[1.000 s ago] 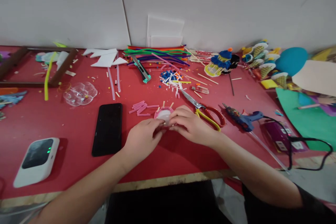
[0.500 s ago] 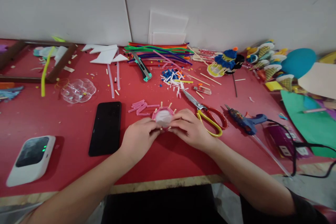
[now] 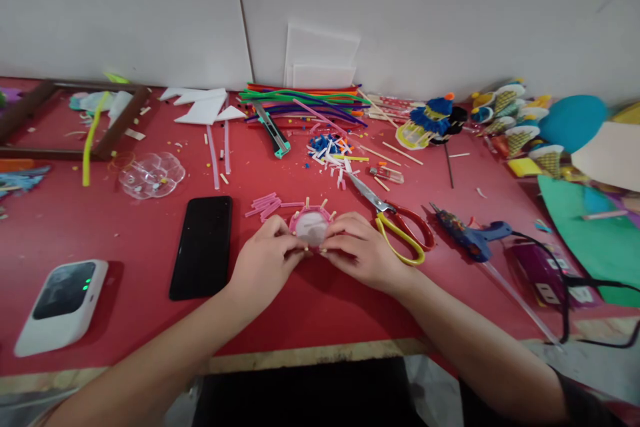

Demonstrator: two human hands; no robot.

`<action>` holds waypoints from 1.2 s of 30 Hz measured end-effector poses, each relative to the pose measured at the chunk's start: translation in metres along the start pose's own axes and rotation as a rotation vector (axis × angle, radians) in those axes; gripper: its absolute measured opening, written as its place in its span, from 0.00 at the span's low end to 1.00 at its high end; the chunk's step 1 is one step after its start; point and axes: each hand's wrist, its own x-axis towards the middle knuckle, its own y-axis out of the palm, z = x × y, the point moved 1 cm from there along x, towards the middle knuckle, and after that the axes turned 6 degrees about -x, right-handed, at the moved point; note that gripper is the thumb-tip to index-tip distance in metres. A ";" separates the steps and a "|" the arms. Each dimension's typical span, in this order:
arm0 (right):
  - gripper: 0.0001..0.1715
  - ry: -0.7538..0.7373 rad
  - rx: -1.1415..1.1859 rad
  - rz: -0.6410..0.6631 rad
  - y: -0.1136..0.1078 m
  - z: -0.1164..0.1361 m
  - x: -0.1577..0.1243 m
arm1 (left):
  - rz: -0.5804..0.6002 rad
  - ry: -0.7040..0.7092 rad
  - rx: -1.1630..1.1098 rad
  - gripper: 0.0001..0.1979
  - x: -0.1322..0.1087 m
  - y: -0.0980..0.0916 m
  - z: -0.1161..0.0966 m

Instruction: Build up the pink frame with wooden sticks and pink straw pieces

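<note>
Between my hands is a small round craft piece (image 3: pixel 311 228) with a whitish disc in the middle, a pink rim and several short wooden pegs standing around it. My left hand (image 3: pixel 267 255) pinches its near left edge. On the near right edge, my right hand (image 3: pixel 361 248) has its fingers closed on the same piece. The fingers hide part of the near rim. Just behind, short cut pieces of pink pipe cleaner (image 3: pixel 267 205) lie in a loose pile. Scissors (image 3: pixel 395 213) with red and yellow handles rest close to my right hand.
A black phone (image 3: pixel 201 247) and a white device (image 3: pixel 63 307) lie to the left. To the right are a blue glue gun (image 3: pixel 467 232) and a purple power block (image 3: pixel 543 273) with cables. A box cutter (image 3: pixel 271 130) and pipe cleaners (image 3: pixel 305 97) lie at the back.
The hands stay on the round piece, with only slight finger shifts along its near edge. The whole view has moved very slightly.
</note>
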 end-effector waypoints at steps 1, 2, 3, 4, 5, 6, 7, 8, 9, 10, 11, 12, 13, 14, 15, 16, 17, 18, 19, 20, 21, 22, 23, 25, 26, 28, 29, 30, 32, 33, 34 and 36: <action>0.05 0.000 0.024 0.009 0.001 -0.001 0.001 | -0.022 0.007 0.006 0.04 0.000 0.001 0.001; 0.05 0.001 0.049 0.024 0.002 -0.002 0.001 | -0.043 0.020 0.012 0.04 0.001 0.001 0.002; 0.06 0.003 0.073 0.045 0.004 -0.003 0.001 | -0.064 0.037 0.018 0.04 0.001 0.002 0.002; 0.05 0.006 0.093 0.066 0.005 -0.005 0.001 | -0.085 0.055 0.025 0.03 0.002 0.002 0.002; 0.05 0.009 0.108 0.085 0.006 -0.006 0.001 | -0.103 0.072 0.036 0.03 0.002 0.002 0.003; 0.05 0.010 0.117 0.098 0.007 -0.008 0.001 | -0.115 0.090 0.050 0.03 0.003 0.002 0.002; 0.04 0.008 0.122 0.104 0.008 -0.009 0.001 | -0.119 0.109 0.063 0.03 0.003 0.001 0.002; 0.04 0.003 0.124 0.103 0.008 -0.010 0.002 | -0.115 0.125 0.071 0.04 0.004 0.001 0.002; 0.04 -0.003 0.125 0.100 0.007 -0.011 0.002 | -0.105 0.137 0.073 0.04 0.004 0.001 0.002; 0.04 -0.008 0.125 0.097 0.007 -0.011 0.002 | -0.092 0.146 0.068 0.04 0.004 0.000 0.003; 0.05 -0.011 0.124 0.099 0.006 -0.010 0.003 | -0.083 0.151 0.058 0.05 0.004 0.001 0.003; 0.05 -0.011 0.124 0.109 0.006 -0.010 0.004 | -0.078 0.151 0.045 0.05 0.004 0.001 0.004; 0.06 -0.008 0.123 0.123 0.005 -0.009 0.004 | -0.076 0.148 0.031 0.05 0.004 0.001 0.005; 0.06 -0.004 0.120 0.141 0.004 -0.008 0.005 | -0.075 0.146 0.017 0.05 0.003 0.002 0.006; 0.06 0.001 0.115 0.157 0.004 -0.006 0.006 | -0.075 0.145 0.002 0.04 0.003 0.002 0.007; 0.07 0.008 0.110 0.169 0.003 -0.005 0.006 | -0.078 0.146 -0.011 0.04 0.003 0.003 0.008; 0.07 0.016 0.104 0.178 0.003 -0.004 0.007 | -0.079 0.149 -0.021 0.04 0.002 0.004 0.009; 0.07 0.024 0.098 0.184 0.002 -0.003 0.007 | -0.079 0.154 -0.029 0.04 0.002 0.004 0.010; 0.07 0.032 0.092 0.189 0.002 -0.002 0.007 | -0.081 0.161 -0.033 0.05 0.002 0.005 0.010; 0.07 0.040 0.090 0.191 0.002 -0.002 0.007 | -0.082 0.168 -0.034 0.05 0.001 0.005 0.010; 0.07 0.048 0.089 0.190 0.002 -0.002 0.006 | -0.083 0.172 -0.035 0.04 0.001 0.005 0.010; 0.06 0.054 0.090 0.187 0.002 -0.002 0.006 | -0.083 0.175 -0.036 0.04 0.001 0.005 0.010; 0.06 0.058 0.090 0.186 0.001 -0.003 0.006 | -0.087 0.174 -0.039 0.04 0.001 0.006 0.010; 0.06 0.061 0.089 0.193 0.001 -0.003 0.006 | -0.089 0.174 -0.047 0.04 0.001 0.005 0.009; 0.06 0.061 0.083 0.204 0.001 -0.004 0.006 | -0.085 0.173 -0.050 0.04 0.001 0.005 0.008; 0.06 0.063 0.063 0.221 0.000 -0.004 0.007 | -0.073 0.171 -0.056 0.05 0.001 0.005 0.008; 0.07 0.061 0.051 0.223 0.000 -0.004 0.007 | -0.067 0.169 -0.058 0.05 0.001 0.004 0.008; 0.07 0.057 0.038 0.221 -0.001 -0.003 0.008 | -0.062 0.168 -0.060 0.05 0.001 0.004 0.008; 0.08 0.038 0.013 0.220 -0.001 -0.002 0.009 | -0.060 0.169 -0.064 0.05 0.000 0.004 0.008; 0.09 0.025 0.001 0.222 0.000 -0.001 0.009 | -0.058 0.173 -0.065 0.05 0.000 0.003 0.007; 0.09 0.012 -0.011 0.225 -0.001 0.000 0.008 | -0.056 0.176 -0.063 0.05 -0.001 0.003 0.007; 0.09 -0.027 -0.027 0.228 -0.003 0.002 0.007 | -0.045 0.179 -0.055 0.06 -0.004 0.003 0.006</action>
